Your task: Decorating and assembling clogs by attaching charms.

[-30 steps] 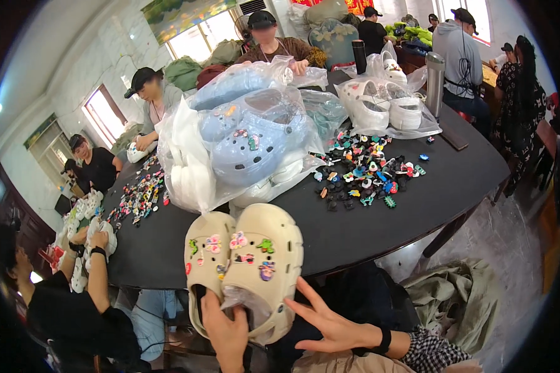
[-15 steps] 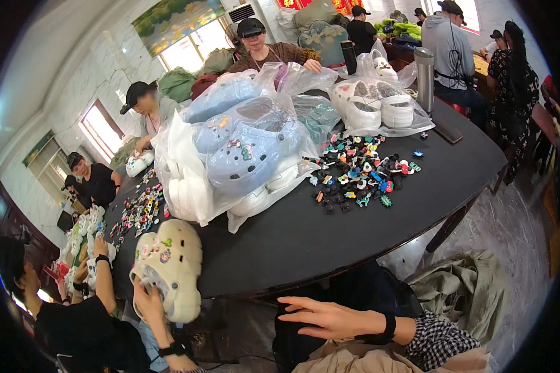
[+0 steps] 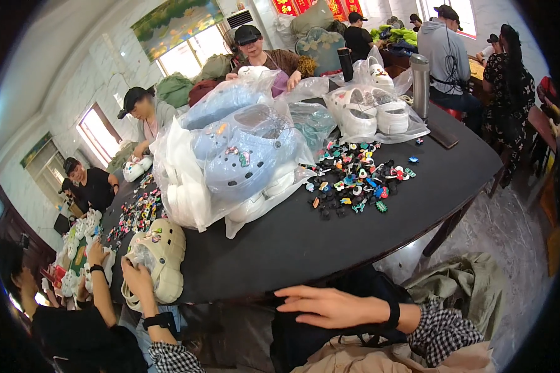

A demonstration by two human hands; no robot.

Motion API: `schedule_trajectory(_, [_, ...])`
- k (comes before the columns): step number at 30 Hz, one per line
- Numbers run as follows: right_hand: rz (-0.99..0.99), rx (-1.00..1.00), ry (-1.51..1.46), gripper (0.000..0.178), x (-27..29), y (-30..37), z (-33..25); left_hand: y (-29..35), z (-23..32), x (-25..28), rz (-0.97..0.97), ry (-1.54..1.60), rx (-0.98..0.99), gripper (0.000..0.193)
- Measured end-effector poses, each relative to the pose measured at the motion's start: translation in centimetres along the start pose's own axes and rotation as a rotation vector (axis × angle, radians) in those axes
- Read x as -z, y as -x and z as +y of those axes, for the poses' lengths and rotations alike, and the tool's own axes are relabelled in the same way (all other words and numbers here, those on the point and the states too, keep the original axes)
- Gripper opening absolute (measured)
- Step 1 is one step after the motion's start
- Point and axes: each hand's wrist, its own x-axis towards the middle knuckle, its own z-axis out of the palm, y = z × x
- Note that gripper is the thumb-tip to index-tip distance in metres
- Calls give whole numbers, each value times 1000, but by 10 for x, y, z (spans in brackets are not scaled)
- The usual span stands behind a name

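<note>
At the table's left front edge is a pair of cream clogs (image 3: 168,267), with small colourful charms on the upper. My left hand (image 3: 140,283) grips the nearer clog at its foot opening, fingers partly hidden inside and clear plastic showing there. My right hand (image 3: 330,308) hovers over my lap by the table's front edge, fingers stretched out and holding nothing. Beyond the clogs lie light blue clogs (image 3: 249,155) in a clear plastic bag, stacked with bagged white clogs (image 3: 190,193).
Loose shoe charms (image 3: 361,177) lie piled on the black table (image 3: 261,255), with another pile (image 3: 140,208) at left. Bagged white clogs (image 3: 361,112) and a steel flask (image 3: 420,87) stand farther back. Co-workers sit around; one person's arm (image 3: 99,280) is close to my left hand.
My left hand and the cream clogs have moved slightly left, and the clogs have turned more upright. My right hand stays nearly in place, slightly lower at the fingertips.
</note>
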Motion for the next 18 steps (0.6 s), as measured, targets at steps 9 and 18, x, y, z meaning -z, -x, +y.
schedule_trajectory(9, [94,134,596,42,38,-159,-40,12,13,10,-36,19,-76,31])
schedule_trajectory(18, [358,297,752,56,15,-223,34,15,29,12,38,24,-60,31])
